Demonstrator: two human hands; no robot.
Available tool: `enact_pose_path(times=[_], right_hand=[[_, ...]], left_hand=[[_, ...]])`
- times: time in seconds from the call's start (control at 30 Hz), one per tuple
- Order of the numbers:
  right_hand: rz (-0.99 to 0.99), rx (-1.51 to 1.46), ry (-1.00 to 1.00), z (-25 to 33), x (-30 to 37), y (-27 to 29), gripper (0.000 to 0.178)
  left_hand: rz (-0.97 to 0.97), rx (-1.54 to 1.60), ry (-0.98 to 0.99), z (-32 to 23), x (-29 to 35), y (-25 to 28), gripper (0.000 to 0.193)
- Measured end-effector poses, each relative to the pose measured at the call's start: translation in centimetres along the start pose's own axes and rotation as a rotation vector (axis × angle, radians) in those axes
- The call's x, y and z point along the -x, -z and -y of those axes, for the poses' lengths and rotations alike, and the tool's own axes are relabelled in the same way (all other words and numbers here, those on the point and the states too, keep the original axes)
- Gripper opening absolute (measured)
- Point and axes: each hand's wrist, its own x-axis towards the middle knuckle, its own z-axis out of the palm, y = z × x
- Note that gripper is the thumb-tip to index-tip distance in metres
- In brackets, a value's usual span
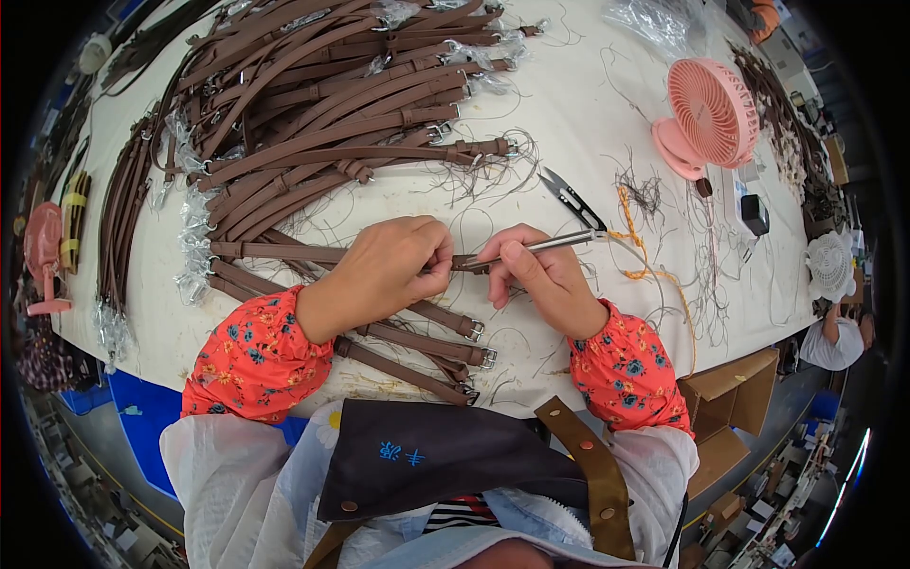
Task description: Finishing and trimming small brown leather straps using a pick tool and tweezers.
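Observation:
My left hand (396, 267) is closed, its fingers curled over a narrow brown strap (284, 252) that runs out to the left; the fingertips are partly hidden. Between my hands the strap's dark end (463, 263) shows. In my right hand (542, 277), thumb and forefinger grip slim silver tweezers (555, 243), whose points reach that strap end. Black thread snips (572, 199) lie just beyond the tweezers, beside an orange cord (633, 237). Several buckled straps (417, 341) lie under and in front of my left wrist.
A large pile of brown straps (322, 104), some with plastic-wrapped buckles, covers the back left. More straps (128, 218) lie at the left edge. A pink fan (711, 114) stands at the back right. Loose threads (640, 194) litter the white tabletop (569, 104). A cardboard box (730, 408) sits below, right.

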Motion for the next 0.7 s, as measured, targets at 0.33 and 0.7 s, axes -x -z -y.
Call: enact_pose_path(times=[0.33, 0.7], right_hand=[[-0.011, -0.01, 0.021, 0.0, 0.0, 0.0, 0.032], [-0.145, -0.051, 0.083, 0.2, 0.0, 0.1, 0.037]], left_hand=[[-0.006, 0.156, 0.169, -0.3, -0.3, 0.5, 0.01], [-0.334, -0.408, -0.099, 0.8, -1.0, 3.9, 0.021]])
